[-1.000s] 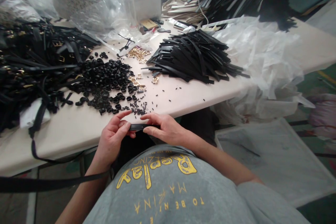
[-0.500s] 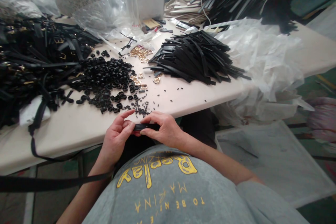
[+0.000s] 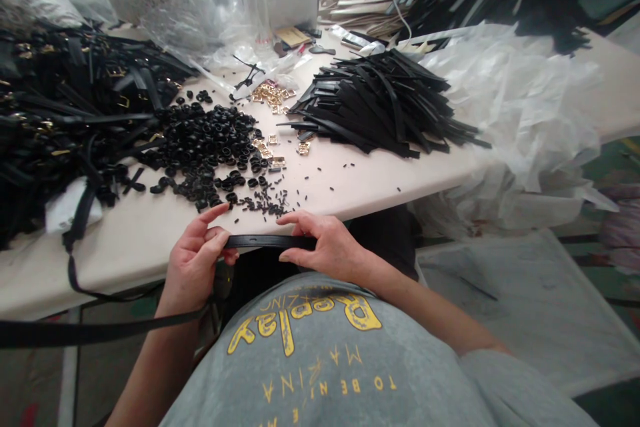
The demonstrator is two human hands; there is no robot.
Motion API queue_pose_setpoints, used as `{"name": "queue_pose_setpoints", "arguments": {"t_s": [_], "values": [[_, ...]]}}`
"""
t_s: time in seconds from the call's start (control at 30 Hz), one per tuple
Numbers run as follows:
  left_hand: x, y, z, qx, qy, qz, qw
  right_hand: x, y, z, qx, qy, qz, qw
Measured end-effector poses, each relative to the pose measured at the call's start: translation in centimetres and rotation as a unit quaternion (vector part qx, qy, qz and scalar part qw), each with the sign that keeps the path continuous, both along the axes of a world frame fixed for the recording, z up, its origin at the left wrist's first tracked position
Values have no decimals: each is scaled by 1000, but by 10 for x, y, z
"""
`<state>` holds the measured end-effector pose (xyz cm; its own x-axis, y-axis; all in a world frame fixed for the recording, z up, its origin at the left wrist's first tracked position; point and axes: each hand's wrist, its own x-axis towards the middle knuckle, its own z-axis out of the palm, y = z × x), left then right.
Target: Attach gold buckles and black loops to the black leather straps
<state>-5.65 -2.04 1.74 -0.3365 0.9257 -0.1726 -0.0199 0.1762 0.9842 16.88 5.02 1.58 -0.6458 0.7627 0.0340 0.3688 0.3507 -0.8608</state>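
Left hand [image 3: 193, 267] and right hand [image 3: 327, 247] each pinched end of black strap [image 3: 270, 241], held level at table [image 3: 140, 233] edge; step seemed mid-handling; further work called for firm two-handed pinch

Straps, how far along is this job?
Done, apparently: a buckled pile on the left. In hand: one strap held between left hand and right hand. Left: a big bare stack, plus loose loops and buckles.
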Motion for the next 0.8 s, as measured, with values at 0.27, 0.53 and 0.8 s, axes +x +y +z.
{"name": "queue_pose_setpoints", "arguments": {"t_s": [0.27, 0.53, 0.8], "values": [[2, -3, -3, -3, 1, 2, 1000, 4, -1, 6, 26, 7, -10, 1000], [11, -2, 0, 20, 14, -35, 999, 2, -1, 4, 54, 4, -8, 998], [20, -10, 15, 6, 6, -27, 1000, 4, -2, 2, 74, 17, -9, 997]]}}
